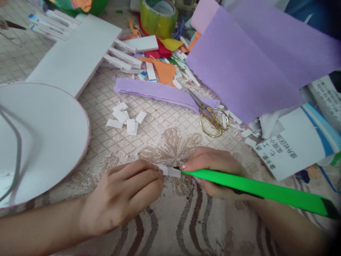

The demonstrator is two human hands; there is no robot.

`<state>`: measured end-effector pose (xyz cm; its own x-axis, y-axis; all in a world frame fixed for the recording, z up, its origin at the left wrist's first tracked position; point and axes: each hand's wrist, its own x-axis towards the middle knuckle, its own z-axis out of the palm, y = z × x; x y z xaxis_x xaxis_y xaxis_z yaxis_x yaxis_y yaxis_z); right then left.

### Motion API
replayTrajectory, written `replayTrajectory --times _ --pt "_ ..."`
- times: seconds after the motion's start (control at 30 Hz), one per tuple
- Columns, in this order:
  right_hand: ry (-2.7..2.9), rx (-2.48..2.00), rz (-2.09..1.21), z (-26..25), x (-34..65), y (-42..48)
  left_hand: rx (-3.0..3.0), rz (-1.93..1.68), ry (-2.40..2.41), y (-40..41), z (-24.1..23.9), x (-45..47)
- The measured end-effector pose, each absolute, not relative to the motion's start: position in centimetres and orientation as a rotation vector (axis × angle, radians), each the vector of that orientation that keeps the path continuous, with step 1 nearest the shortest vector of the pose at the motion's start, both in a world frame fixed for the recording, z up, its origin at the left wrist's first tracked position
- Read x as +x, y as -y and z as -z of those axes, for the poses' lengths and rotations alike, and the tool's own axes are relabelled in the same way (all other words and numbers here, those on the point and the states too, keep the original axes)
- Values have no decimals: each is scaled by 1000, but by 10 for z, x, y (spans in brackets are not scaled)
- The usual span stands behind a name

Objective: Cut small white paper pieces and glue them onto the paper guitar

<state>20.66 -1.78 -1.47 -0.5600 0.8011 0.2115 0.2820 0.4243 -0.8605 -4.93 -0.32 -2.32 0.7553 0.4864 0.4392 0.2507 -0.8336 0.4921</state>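
Note:
My left hand [128,193] lies on the patterned cloth with its fingers closed over a narrow white strip [173,172]. The strip's end sticks out to the right of my fingertips. In my right hand [215,167] is a long green utility knife [239,183] with a black end, its dark tip touching or just over the strip. Most of the blade is hidden by my fingers. Beyond my left hand lie several small white rectangular pieces [126,117] in a loose group.
Gold-handled scissors [213,119] rest by a folded purple strip [160,93]. Purple sheets [245,60] and a printed booklet [298,142] lie at right. A yellow tape roll [159,25] and scraps are behind. At left are a white disc [53,138] and a white board piece [77,53].

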Motion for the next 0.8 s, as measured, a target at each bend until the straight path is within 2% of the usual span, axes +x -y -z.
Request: replayTrajectory --times 0.2,0.47,0.63,0.8 --pt "2110 -914 -1147 21 218 23 2576 -813 -544 3 24 -49" --pt "2044 -1012 -1015 17 233 31 2554 -810 -512 3 25 -51" --pt "1764 -1157 -1098 12 243 39 2509 -784 -483 4 28 -55" --pt "1537 -1266 -951 14 228 40 2447 -758 -610 6 33 -57"
